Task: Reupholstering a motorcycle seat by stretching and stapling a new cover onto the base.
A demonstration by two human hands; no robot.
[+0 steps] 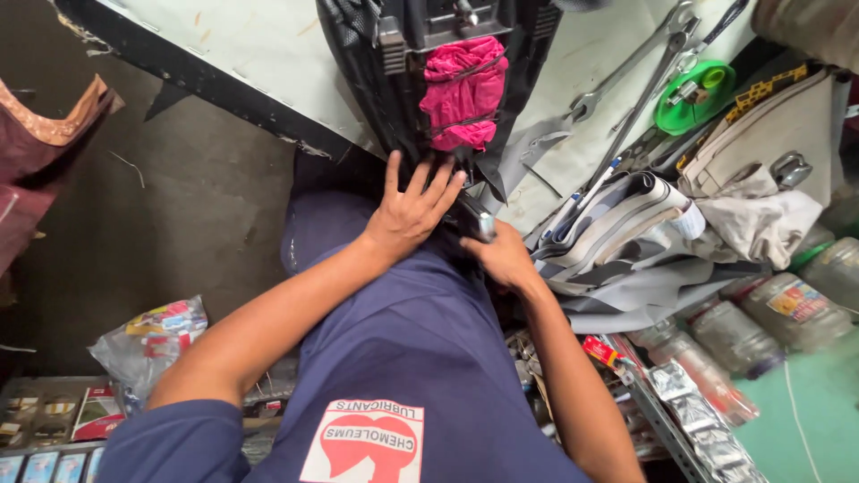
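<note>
A black machine part (394,98) with ribbed plastic sides lies on a pale workbench (268,63), with a crumpled pink rag (463,91) tucked into its middle. My left hand (413,207) rests flat on the part's near black edge, fingers spread. My right hand (503,258) is closed around a small dark and silver object (480,220) just below that edge; I cannot tell what kind of object it is. My dark blue shirt (403,358) fills the lower middle of the view.
Long spanners (644,76) and a green round tub (693,94) lie on the bench at the upper right. Grey folded cloth (626,241), a beige bag (769,143) and plastic jars (787,309) crowd the right. A clear bag of packets (148,344) sits on the floor at the left.
</note>
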